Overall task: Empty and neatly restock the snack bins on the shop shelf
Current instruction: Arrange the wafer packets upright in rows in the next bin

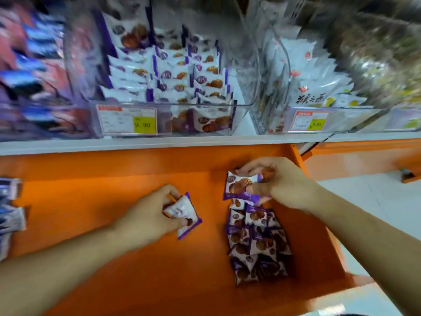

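Two hands busy here. My left hand [148, 221] pinches one white-and-purple snack packet [183, 215] on the orange shelf [91, 201], thumb and fingers curled round its edges. My right hand [280, 181] grips another packet [240, 187] at the top of a loose pile of packets [257, 242] sitting at about 3 o'clock from my left hand; its fingers cover part of the wrapper. At 12 o'clock, above the shelf lip, the clear snack bin [168, 106] holds rows of the same packets standing on edge, with a price tag [127, 119] on the front I can barely read. A second bin [307, 106] at 1 o'clock has white bags. Everything at 10 o'clock is a blurry smear, and dark packets [10, 215] at 9 o'clock are cut off by the frame.
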